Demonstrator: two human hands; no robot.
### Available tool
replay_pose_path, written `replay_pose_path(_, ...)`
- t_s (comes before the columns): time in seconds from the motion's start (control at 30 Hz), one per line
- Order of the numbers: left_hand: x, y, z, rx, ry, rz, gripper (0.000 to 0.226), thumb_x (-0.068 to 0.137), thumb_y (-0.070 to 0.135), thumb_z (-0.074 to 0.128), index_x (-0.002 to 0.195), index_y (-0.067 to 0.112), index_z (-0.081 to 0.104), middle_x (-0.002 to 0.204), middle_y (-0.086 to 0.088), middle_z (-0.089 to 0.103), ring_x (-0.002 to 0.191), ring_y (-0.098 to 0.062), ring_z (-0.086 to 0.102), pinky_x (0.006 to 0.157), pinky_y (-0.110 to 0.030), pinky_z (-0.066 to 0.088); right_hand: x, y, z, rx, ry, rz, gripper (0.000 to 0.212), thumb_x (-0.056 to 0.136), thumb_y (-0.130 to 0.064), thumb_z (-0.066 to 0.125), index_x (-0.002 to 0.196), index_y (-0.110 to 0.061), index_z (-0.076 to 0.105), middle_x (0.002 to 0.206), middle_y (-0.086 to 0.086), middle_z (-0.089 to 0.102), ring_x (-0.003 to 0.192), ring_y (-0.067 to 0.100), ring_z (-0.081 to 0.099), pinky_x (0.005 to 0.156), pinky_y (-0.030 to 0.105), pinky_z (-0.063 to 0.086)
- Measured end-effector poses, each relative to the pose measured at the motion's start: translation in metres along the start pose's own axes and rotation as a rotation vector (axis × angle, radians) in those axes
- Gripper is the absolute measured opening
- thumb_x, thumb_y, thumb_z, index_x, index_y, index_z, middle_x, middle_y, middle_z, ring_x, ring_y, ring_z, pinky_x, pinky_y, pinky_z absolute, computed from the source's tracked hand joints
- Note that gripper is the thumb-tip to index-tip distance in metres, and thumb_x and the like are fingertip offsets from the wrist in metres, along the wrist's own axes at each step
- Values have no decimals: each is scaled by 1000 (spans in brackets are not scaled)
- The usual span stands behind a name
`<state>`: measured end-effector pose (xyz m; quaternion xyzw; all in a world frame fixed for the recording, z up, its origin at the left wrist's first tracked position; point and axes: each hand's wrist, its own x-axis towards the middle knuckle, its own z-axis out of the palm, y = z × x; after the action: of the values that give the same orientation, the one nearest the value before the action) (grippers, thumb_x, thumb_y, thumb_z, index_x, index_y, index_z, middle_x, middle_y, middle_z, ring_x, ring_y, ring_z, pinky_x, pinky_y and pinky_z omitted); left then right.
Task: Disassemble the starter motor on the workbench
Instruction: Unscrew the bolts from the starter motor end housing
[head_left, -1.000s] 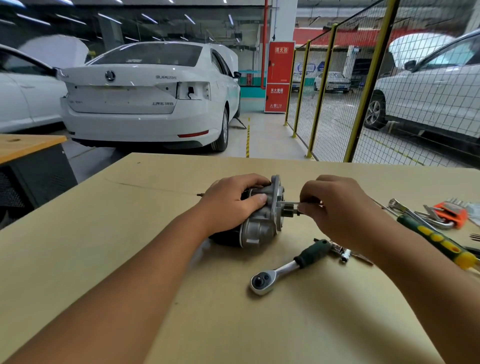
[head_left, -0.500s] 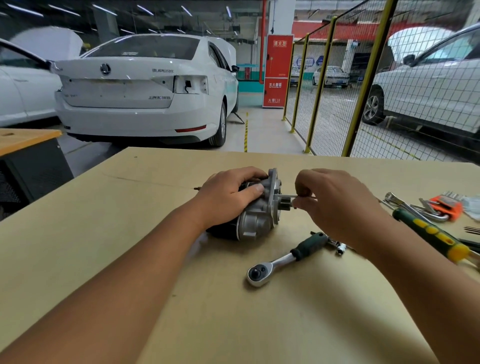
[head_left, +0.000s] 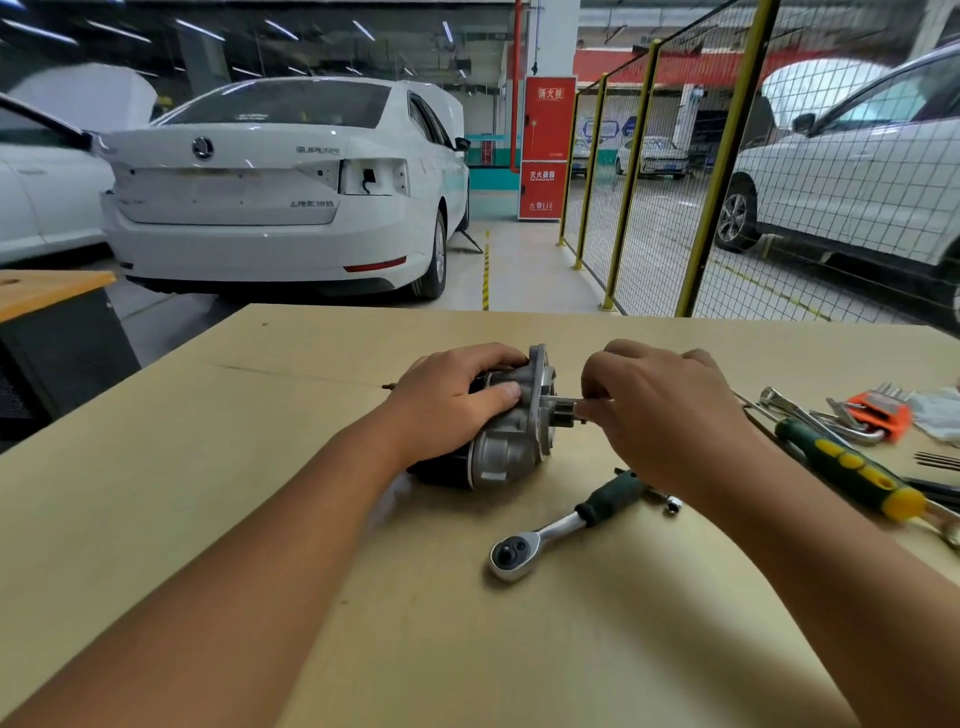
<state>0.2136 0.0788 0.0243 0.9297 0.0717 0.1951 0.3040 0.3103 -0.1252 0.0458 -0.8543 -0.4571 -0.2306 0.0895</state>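
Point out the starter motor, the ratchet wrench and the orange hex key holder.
starter motor (head_left: 511, 447): head view, on the silver housing below the flange.
ratchet wrench (head_left: 511, 553): head view, on its round chrome head.
orange hex key holder (head_left: 883, 410): head view, on the orange plastic body.

A white car (head_left: 270, 192) stands beyond the bench, beside a yellow-posted mesh fence (head_left: 670, 176).

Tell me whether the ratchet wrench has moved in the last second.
No. The ratchet wrench lies as before, judged against the starter motor: head in front of it, handle angled toward the small socket. Only the camera view shifted.
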Motion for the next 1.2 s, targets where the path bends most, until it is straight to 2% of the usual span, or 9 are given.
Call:
replay_pose_path(0.13, 0, 0, 1, -16, 17, -10, 42, 92, 46, 49, 130, 36, 65, 120, 18, 71, 115, -12, 64, 102, -45, 49, -1, 3, -1, 192, -43, -22, 14, 102, -33, 52, 105, -25, 62, 88, -2, 60, 77, 22, 55, 66, 36, 48)
replay_pose_path(0.23, 0, 0, 2, 0, 24, -9, 45, 90, 47, 50, 131, 36, 64, 123, 16, 70, 117, -13, 63, 104, -45, 49, 0, 4, 1, 224, -80, -4, 23, 104, -27, 48, 105, -18, 69, 91, 0, 56, 81, 21, 51, 61, 30, 37)
replay_pose_path(0.37, -1, 2, 0, 17, 8, 6, 48, 88, 46, 52, 133, 34, 64, 123, 15, 70, 116, -14, 63, 103, -45, 48, 0, 1, 3, 70, -67, -7, 22, 104, -35, 48, 105, -24, 67, 98, -6, 56, 85, 19, 56, 78, 36, 42)
replay_pose_path(0.43, -1, 1, -1, 16, -4, 8, 48, 87, 46, 54, 133, 36, 64, 122, 16, 69, 116, -13, 63, 104, -45, 48, -3, -1, 4, -71, -10, -12, 18, 102, -43, 48, 100, -33, 63, 97, -11, 56, 85, 17, 58, 85, 40, 36)
replay_pose_path(0.6, 0, 0, 1, -10, 18, 4, 44, 91, 46, 51, 131, 36, 65, 122, 16, 70, 116, -12, 63, 103, -46, 48, -2, -2, 2, 14, -16, -6, 12, 100, -46, 52, 99, -34, 53, 91, -12, 57, 78, 19, 56, 79, 39, 40)
replay_pose_path(0.73, 0, 0, 1, 0, 23, 7, 45, 90, 45, 51, 131, 34, 65, 123, 15, 70, 117, -13, 63, 103, -45, 48, -2, -2, 3, 179, -20, 4, 18, 102, -36, 52, 104, -24, 65, 93, -1, 54, 79, 25, 55, 65, 35, 44)
replay_pose_path(0.87, 0, 1, 1, 13, 22, 7, 48, 88, 46, 52, 132, 33, 65, 124, 13, 70, 117, -15, 63, 104, -45, 48, 2, 2, 6, 197, -23, 38, 24, 102, -30, 55, 104, -14, 72, 99, 2, 50, 84, 27, 55, 72, 37, 46)
replay_pose_path(1.03, -1, 0, 0, 13, 5, 13, 49, 87, 46, 55, 133, 34, 65, 123, 14, 70, 116, -15, 63, 104, -45, 48, -1, -3, 4, -41, 52, 34, 17, 96, -44, 59, 98, -30, 69, 103, -8, 54, 92, 23, 56, 86, 44, 41)
replay_pose_path(1.2, 0, -2, 1, -11, 7, 7, 46, 88, 47, 53, 132, 36, 64, 124, 17, 69, 118, -12, 62, 104, -45, 48, -2, -6, 0, -54, 97, 35, 12, 94, -47, 61, 97, -35, 61, 98, -13, 61, 88, 22, 58, 82, 42, 42)
